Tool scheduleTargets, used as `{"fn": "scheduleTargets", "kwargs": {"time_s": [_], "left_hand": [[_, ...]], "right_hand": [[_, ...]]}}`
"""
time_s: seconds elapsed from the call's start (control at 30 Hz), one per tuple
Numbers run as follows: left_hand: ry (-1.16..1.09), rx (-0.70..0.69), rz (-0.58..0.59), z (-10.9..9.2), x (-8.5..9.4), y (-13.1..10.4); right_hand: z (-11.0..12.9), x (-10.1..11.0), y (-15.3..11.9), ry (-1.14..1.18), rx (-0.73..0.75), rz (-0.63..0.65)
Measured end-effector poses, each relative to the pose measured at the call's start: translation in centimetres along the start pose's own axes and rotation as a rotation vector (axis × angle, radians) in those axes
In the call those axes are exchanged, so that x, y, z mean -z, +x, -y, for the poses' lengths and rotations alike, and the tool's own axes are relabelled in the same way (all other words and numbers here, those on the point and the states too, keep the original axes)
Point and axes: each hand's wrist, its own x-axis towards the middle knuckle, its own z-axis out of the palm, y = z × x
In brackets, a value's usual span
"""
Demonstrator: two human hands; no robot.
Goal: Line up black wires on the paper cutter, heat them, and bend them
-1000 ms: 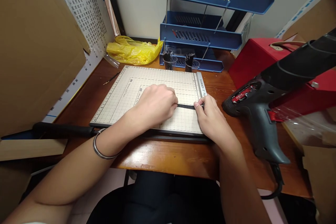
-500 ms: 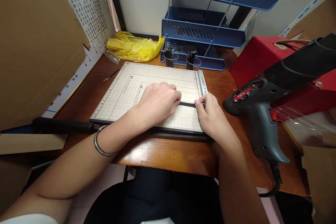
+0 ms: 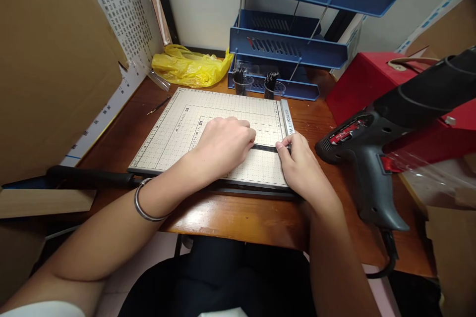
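A bundle of thin black strands [image 3: 265, 148] stretches between my two hands, low over a cream cutting board [image 3: 171, 129] printed with a grid. Its left end is pinched in the curled fingers of my left hand [image 3: 228, 142], which rests over the middle of the board and hides that end. My right hand [image 3: 297, 161] holds the other end between thumb and fingers at the board's right edge, beside the metal rail [image 3: 286, 115]. The strand tips are hidden by my fingers.
Behind the board stand two clear cups [image 3: 274, 90] of black pieces, a blue tiered rack [image 3: 286, 47] and a yellow bag [image 3: 191, 68]. A heat gun [image 3: 375, 173] and red box [image 3: 357, 79] are at the right. A black handle [image 3: 89, 177] extends left.
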Motion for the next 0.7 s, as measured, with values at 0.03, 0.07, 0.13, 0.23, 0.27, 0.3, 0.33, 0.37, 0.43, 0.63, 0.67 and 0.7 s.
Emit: {"fn": "scheduleTargets", "kwargs": {"time_s": [0.03, 0.07, 0.13, 0.23, 0.27, 0.3, 0.33, 0.37, 0.43, 0.63, 0.67, 0.7], "left_hand": [[0.003, 0.002, 0.002, 0.12, 0.04, 0.00], [0.005, 0.008, 0.004, 0.23, 0.07, 0.01], [0.008, 0.028, 0.004, 0.46, 0.08, 0.08], [0.005, 0.049, -0.006, 0.62, 0.01, 0.19], [0.002, 0.046, -0.010, 0.61, -0.02, 0.20], [-0.002, 0.038, -0.014, 0.58, -0.06, 0.19], [-0.006, 0.028, -0.016, 0.53, -0.09, 0.18], [-0.009, 0.016, -0.018, 0.47, -0.11, 0.15], [-0.018, -0.003, -0.018, 0.38, -0.14, 0.12], [-0.037, -0.002, -0.016, 0.35, -0.27, 0.28], [-0.037, 0.006, -0.020, 0.35, -0.32, 0.32], [-0.039, 0.013, -0.024, 0.33, -0.38, 0.37]], "right_hand": [[-0.02, -0.01, 0.00, 0.002, 0.002, -0.001], [-0.05, -0.01, -0.01, 0.007, 0.005, -0.002], [-0.10, -0.03, -0.04, 0.017, 0.014, -0.003], [-0.12, -0.04, -0.06, 0.026, 0.020, -0.007], [-0.12, -0.05, -0.06, 0.027, 0.020, -0.007], [-0.12, -0.05, -0.06, 0.025, 0.018, -0.007], [-0.13, -0.06, -0.07, 0.024, 0.016, -0.007], [-0.14, -0.07, -0.07, 0.023, 0.015, -0.007], [-0.16, -0.08, -0.09, 0.025, 0.020, -0.007], [-0.18, -0.08, -0.10, 0.021, 0.020, -0.009], [-0.16, -0.08, -0.09, 0.018, 0.016, -0.007], [-0.15, -0.09, -0.07, 0.016, 0.013, -0.005]]}}
